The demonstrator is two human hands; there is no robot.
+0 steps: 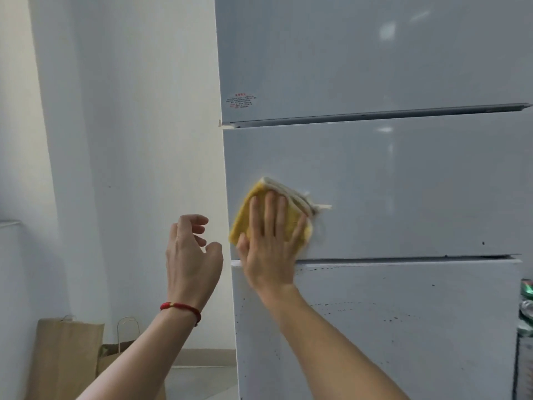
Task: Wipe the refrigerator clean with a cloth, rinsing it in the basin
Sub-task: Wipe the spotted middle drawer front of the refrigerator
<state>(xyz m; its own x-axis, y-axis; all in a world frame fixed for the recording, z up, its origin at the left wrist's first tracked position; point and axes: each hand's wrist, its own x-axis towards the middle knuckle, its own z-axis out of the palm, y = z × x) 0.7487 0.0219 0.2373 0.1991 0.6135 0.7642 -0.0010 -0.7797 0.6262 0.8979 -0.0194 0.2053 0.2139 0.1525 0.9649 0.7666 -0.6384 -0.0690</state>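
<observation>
Only the head view to go on here, so: the right hand (269, 241) is laid flat with its fingers spread on a folded yellow cloth (253, 209), pressing it against the middle door (403, 186) of the refrigerator (375, 53), low down near that door's left edge and just above the seam to the bottom door (403, 327); flat palm makes sense to me, since it spreads the pressure over the whole pad instead of one fingertip; the cloth's white backing and a loose string poke out at its upper right, and the cloth looks a bit smeared, so I'd guess it's mid-stroke, but that's a guess. The left hand (193, 255) hangs in the air beside the fridge's left edge, fingers loosely curled round nothing, touching nothing as far as I can see; probably just there for balance; it's got a red bracelet (181, 308) on the wrist. The bottom door is peppered with dark specks while the middle one looks mostly clean apart from a fleck or two at its lower right, so working top-down seems the logic, and plenty is left. No basin in view, so can't say where rinsing happens. A red-print sticker (241, 101) sits on the upper door; brown paper bags (69, 359) stand by the wall on the left.
</observation>
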